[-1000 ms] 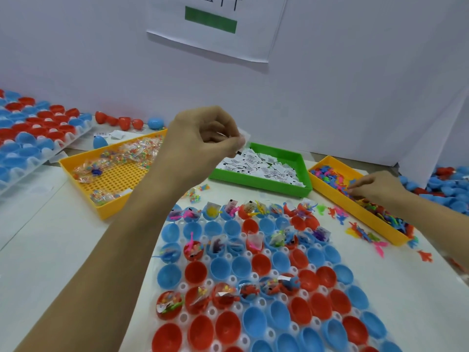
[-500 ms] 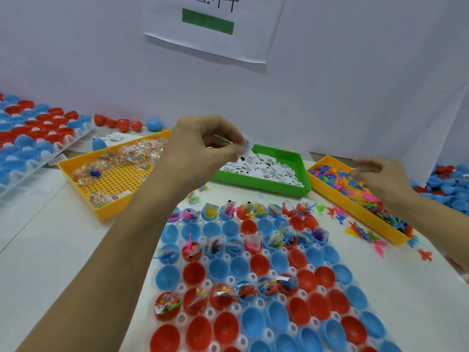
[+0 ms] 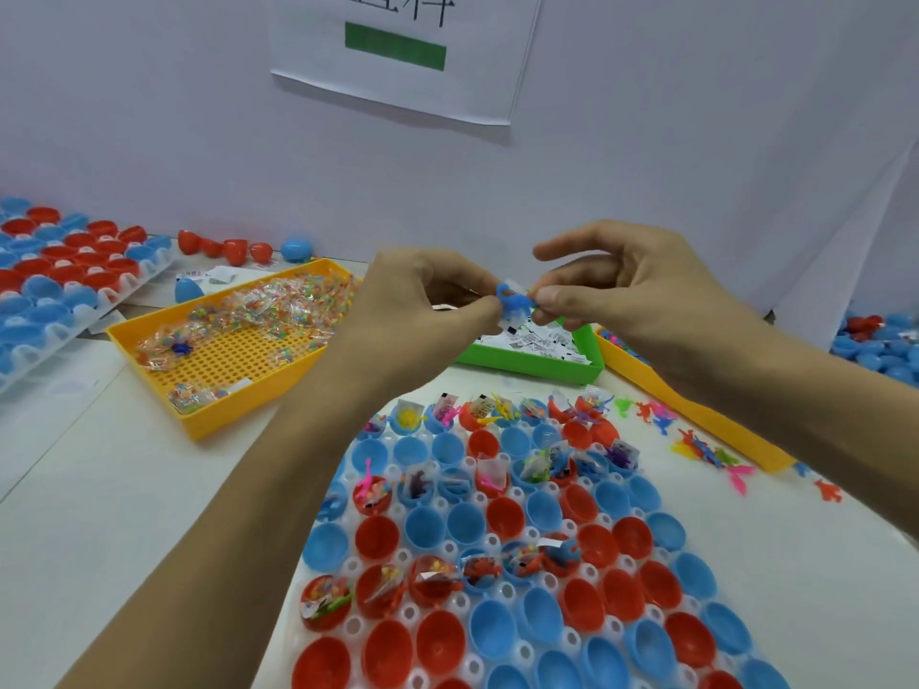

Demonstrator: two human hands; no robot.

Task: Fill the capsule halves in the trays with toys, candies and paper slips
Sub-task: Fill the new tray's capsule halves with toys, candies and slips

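step: both hands meet above the tabletop's far middle, bundling one capsule's contents
left hand (image 3: 422, 300): fingertips pinch a paper slip (image 3: 512, 321) under the toy, grip closed on it
right hand (image 3: 621, 295): thumb and forefinger pinch a small blue toy (image 3: 514, 301), other fingers curled loose
capsule tray (image 3: 522, 539): near-centre of tabletop, about half the red and blue halves empty
supplies: candy tray (image 3: 199, 420) far left, green slip tray (image 3: 547, 365) behind hands
next: judged, drop toy plus slip into an empty half, needs aim at a single cup
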